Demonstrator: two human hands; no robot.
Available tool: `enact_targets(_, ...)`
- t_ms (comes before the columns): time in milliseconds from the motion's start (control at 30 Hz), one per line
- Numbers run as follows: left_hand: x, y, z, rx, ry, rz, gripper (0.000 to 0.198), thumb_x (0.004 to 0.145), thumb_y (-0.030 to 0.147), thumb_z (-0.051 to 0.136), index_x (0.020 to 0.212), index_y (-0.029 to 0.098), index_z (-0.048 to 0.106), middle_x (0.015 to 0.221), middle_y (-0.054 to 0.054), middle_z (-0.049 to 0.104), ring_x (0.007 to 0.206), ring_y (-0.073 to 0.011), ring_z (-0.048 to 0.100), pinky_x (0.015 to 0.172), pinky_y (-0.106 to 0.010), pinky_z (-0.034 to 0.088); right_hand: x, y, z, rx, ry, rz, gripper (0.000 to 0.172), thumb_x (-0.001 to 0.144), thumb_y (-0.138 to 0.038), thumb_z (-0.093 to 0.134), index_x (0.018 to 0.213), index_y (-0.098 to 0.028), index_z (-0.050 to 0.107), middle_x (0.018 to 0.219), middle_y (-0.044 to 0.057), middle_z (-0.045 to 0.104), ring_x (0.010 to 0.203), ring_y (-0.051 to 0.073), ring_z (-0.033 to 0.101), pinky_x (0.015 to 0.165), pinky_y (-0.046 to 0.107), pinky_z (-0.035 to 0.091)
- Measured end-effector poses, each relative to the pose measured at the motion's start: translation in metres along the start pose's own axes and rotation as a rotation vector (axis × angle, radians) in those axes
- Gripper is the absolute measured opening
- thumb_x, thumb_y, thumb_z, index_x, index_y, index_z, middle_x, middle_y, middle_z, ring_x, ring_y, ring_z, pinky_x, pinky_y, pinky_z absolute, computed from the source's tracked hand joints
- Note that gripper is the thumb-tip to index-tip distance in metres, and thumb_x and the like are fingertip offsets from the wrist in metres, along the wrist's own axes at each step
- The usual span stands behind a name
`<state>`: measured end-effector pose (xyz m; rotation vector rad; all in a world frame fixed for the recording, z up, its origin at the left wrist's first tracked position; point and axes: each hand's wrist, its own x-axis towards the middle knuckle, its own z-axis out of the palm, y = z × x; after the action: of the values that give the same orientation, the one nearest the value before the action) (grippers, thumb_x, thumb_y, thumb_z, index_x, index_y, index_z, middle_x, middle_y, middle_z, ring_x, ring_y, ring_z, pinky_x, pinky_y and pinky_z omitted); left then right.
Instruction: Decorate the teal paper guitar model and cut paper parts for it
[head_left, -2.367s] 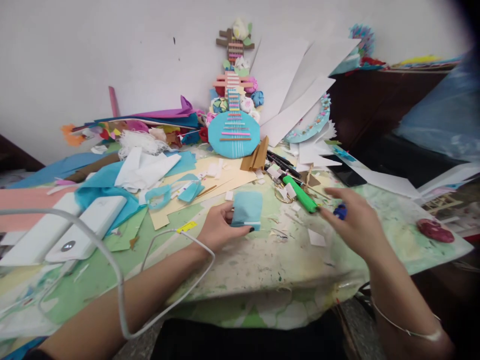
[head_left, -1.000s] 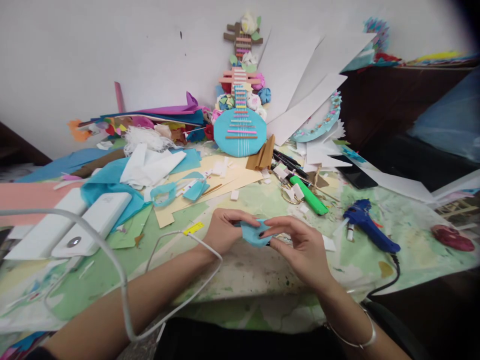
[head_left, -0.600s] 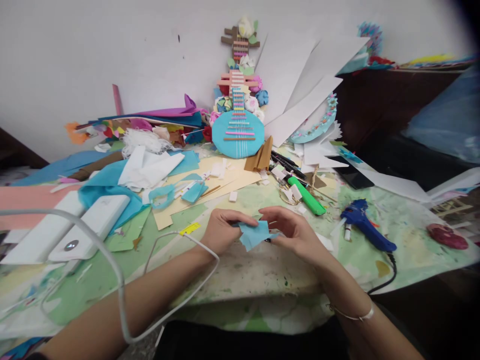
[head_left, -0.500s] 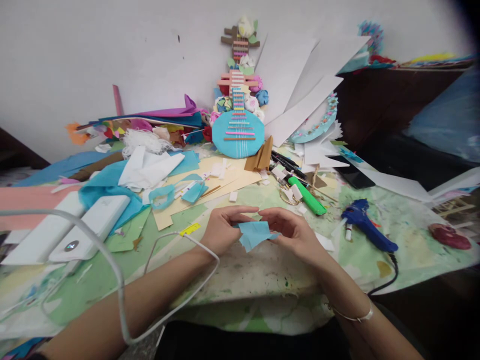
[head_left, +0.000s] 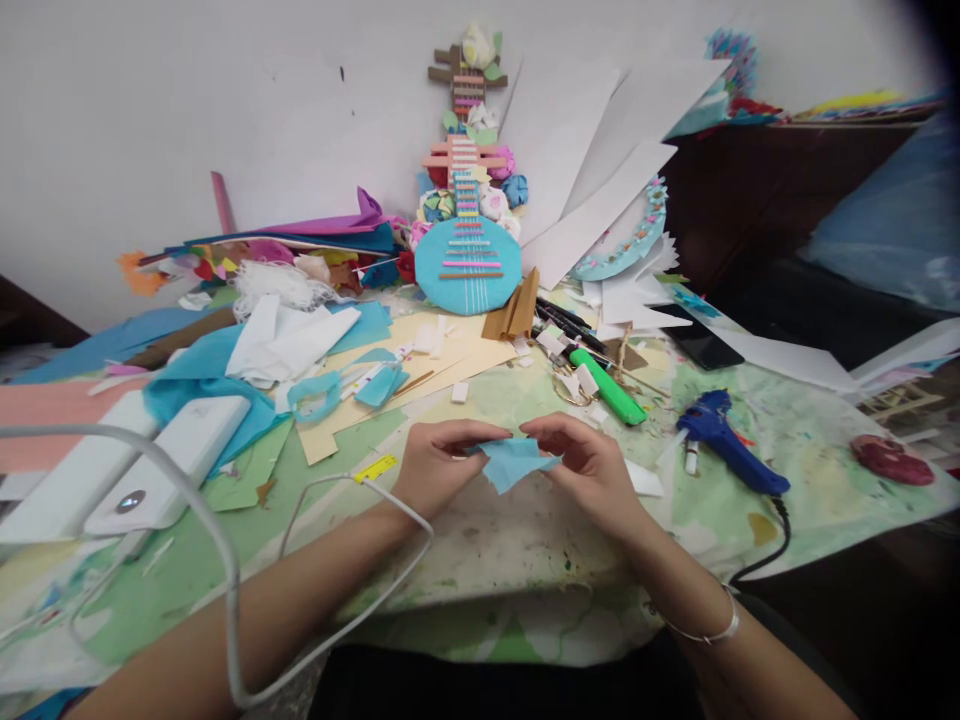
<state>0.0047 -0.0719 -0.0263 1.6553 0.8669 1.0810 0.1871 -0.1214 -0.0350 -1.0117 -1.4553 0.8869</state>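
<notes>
A small piece of light-blue crepe paper [head_left: 514, 465] is stretched between my two hands, just above the front part of the table. Its left edge is pinched between the thumb and fingers of my left hand [head_left: 439, 465]. My right hand [head_left: 589, 470] grips the opposite side the same way, with a bracelet on that wrist. The paper's lower corner hangs down in a point. Behind the hands, a small white block [head_left: 460, 393] lies on the table. To the right of my right hand is a scrap of white paper [head_left: 643, 479].
A white cable [head_left: 232, 560] loops over my left forearm from a white power bank [head_left: 176, 465]. A blue glue gun [head_left: 731, 440] and green cutter [head_left: 611, 388] lie to the right. Blue paper instrument [head_left: 469, 265] models lean on the wall. A phone [head_left: 705, 345] rests behind.
Both hands keep hold of the blue paper. Its left edge is now drawn closer to the left fingers and the sheet's shape has shifted slightly. The whole view has moved a little.
</notes>
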Motion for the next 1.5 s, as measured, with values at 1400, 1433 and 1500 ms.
enact_targets(1400,0.0008,0.0003,-0.0081,0.210,-0.211,0.428,0.026,0.073,0.007,0.063,0.089,0.024,0.075,0.102,-0.006,0.072,0.094,-0.0191,0.069,0.082,-0.029,0.057,-0.0005,0.0019,-0.0035,0.233,-0.023,0.192,0.020,0.076,-0.033,0.069,0.093,-0.021,0.065,0.086,0.003,0.065,0.076,0.014,0.060,0.066,0.026,0.049)
enact_targets(1433,0.0005,-0.0015,-0.0088,0.232,-0.219,0.474,0.030,0.073,0.005,0.062,0.093,0.023,0.074,0.105,-0.006,0.071,0.096,-0.0192,0.068,0.084,-0.029,0.056,-0.0004,0.0025,-0.0035,0.239,-0.016,0.200,0.021,0.076,-0.033,0.069,0.092,-0.021,0.065,0.085,0.003,0.066,0.075,0.014,0.060,0.066,0.026,0.049)
enact_targets(1500,-0.0002,-0.0056,-0.0099,0.268,-0.235,0.573,0.037,0.071,0.001,0.062,0.100,0.022,0.072,0.110,-0.008,0.069,0.099,-0.0194,0.067,0.086,-0.030,0.055,0.0002,0.0039,-0.0036,0.261,-0.005,0.223,0.021,0.074,-0.034,0.071,0.091,-0.021,0.065,0.086,0.003,0.066,0.075,0.014,0.060,0.065,0.026,0.049)
